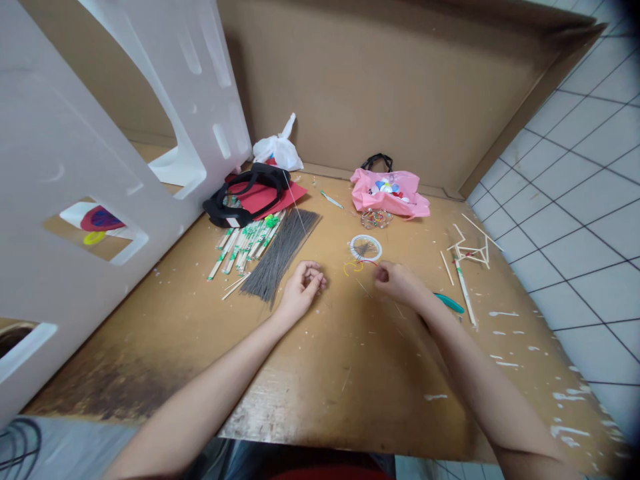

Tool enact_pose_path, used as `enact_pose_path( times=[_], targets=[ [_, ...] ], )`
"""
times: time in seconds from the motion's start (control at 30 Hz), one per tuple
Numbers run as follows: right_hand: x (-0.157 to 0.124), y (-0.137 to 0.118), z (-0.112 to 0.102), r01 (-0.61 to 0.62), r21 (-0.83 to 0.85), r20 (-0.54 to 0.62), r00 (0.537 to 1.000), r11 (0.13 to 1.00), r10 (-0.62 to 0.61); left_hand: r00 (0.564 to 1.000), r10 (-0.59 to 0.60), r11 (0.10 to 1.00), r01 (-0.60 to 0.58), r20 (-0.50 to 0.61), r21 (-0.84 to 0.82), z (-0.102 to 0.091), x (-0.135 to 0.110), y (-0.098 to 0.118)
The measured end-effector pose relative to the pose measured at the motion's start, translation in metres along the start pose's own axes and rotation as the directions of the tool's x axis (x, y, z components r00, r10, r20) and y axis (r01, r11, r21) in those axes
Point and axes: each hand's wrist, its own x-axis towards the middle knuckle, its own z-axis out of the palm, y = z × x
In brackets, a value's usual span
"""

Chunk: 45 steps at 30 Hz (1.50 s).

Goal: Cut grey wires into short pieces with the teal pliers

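My left hand (303, 288) rests on the brown board (310, 360) with fingers curled and pinched; what they hold is too small to make out. It lies just right of a bundle of thin grey wires (280, 257). My right hand (397, 281) is also closed in a pinch, near a thin red and yellow wire shape (354, 267) and below a small white ring with threads (365, 248). A teal-handled tool (450, 303) lies beside my right wrist.
A pile of wrapped wooden sticks (245, 245), a black strap on red paper (250, 193), a white plastic bag (277, 150) and a pink bag (390, 192) lie further back. Glued sticks (467, 257) lie right. White foam panels (75, 167) stand left; cardboard walls (380, 80) behind.
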Motion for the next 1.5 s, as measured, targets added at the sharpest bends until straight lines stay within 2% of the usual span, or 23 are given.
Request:
enact_pose_path(
  times=[0.07,0.13,0.17,0.23,0.3,0.4,0.5,0.63,0.73,0.83,0.9,1.07,1.2,1.3,1.4,1.5],
  targets=[
    [0.0,0.0,-0.004,0.035,0.079,-0.009,0.999,0.996,-0.035,1.0,-0.004,1.0,0.004,0.001,-0.016,0.001,0.0,0.0],
    [0.0,-0.001,-0.007,0.043,0.25,-0.002,0.999,0.967,-0.044,1.0,-0.027,0.998,0.027,0.003,-0.054,0.002,0.001,0.002],
    [-0.001,-0.002,-0.009,0.035,0.372,0.011,0.999,0.927,-0.043,0.999,-0.046,0.996,0.047,0.006,-0.078,0.002,0.002,0.004],
    [-0.002,-0.003,-0.01,0.003,0.616,0.048,0.998,0.788,-0.041,0.995,-0.095,0.988,0.096,0.017,-0.125,0.002,0.003,0.01],
    [-0.004,-0.003,-0.011,-0.025,0.748,0.075,0.996,0.664,-0.048,0.989,-0.141,0.976,0.145,0.041,-0.161,0.002,0.004,0.016],
    [-0.008,-0.005,-0.009,-0.046,0.802,0.106,0.992,0.596,-0.066,0.981,-0.175,0.964,0.189,0.086,-0.189,0.002,0.005,0.025],
    [-0.012,-0.006,-0.006,-0.049,0.819,0.123,0.988,0.571,-0.091,0.977,-0.178,0.963,0.198,0.117,-0.184,0.004,0.006,0.029],
    [-0.015,0.002,-0.005,-0.008,0.826,0.074,0.993,0.563,-0.094,0.972,-0.175,0.969,0.199,0.157,-0.149,0.006,0.006,0.032],
    [-0.015,0.018,-0.007,-0.021,0.747,0.057,0.998,0.665,-0.032,0.972,-0.177,0.972,0.198,0.157,-0.126,0.006,0.008,0.032],
    [-0.014,0.038,-0.008,-0.058,0.438,0.082,0.996,0.897,0.024,0.977,-0.186,0.975,0.197,0.109,-0.105,0.005,0.009,0.028],
    [-0.013,0.047,-0.006,-0.045,0.228,0.111,0.994,0.973,0.02,0.979,-0.191,0.975,0.198,0.07,-0.1,0.004,0.009,0.025],
    [-0.012,0.044,0.0,0.013,0.102,0.212,0.977,0.995,-0.034,0.978,-0.203,0.972,0.208,0.047,-0.113,0.0,0.007,0.018],
    [-0.011,0.039,0.001,-0.049,-0.049,0.186,0.981,0.998,0.057,0.977,-0.207,0.971,0.212,0.05,-0.113,-0.002,0.005,0.017],
    [-0.011,0.042,0.001,-0.094,-0.136,0.155,0.981,0.986,0.115,0.986,-0.164,0.982,0.166,0.032,-0.086,-0.009,0.007,0.021],
    [-0.011,0.042,0.0,-0.11,-0.179,0.119,0.984,0.978,0.133,0.996,-0.063,0.998,0.061,-0.057,-0.034,-0.024,0.012,0.031],
    [-0.01,0.034,-0.001,-0.104,-0.209,0.082,0.989,0.972,0.124,0.986,0.003,1.0,-0.007,-0.165,-0.026,-0.044,0.02,0.041]
  ],
)
